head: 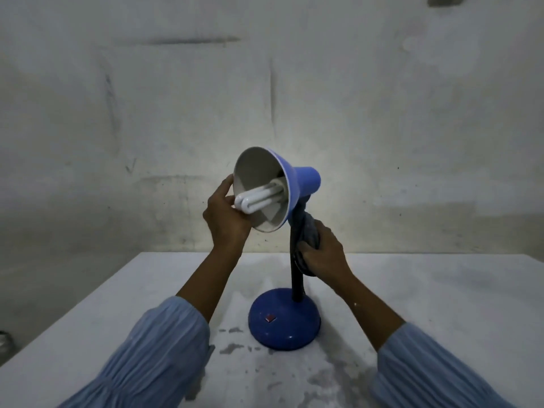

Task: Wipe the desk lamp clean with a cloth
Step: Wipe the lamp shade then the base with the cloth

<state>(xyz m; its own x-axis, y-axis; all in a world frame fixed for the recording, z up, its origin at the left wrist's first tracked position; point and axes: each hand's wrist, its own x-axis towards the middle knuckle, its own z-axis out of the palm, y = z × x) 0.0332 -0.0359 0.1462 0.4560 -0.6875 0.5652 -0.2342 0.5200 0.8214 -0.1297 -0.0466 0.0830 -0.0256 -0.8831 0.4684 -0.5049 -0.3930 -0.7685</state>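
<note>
A blue desk lamp stands on a white table, its round base (284,319) near the middle and its dark flexible neck (295,285) rising from it. The blue shade (290,184) is tilted toward me, white inside, with a white tube bulb (259,200) showing. My left hand (225,214) grips the shade's lower left rim. My right hand (323,254) is closed around a dark grey-blue cloth (306,234), which is wrapped about the upper neck just under the shade.
The white table (426,304) has grey stains and scuffs near its front. Its left edge runs diagonally at the lower left, with a dark round object (4,343) beyond it. A stained plaster wall (265,83) stands close behind the table.
</note>
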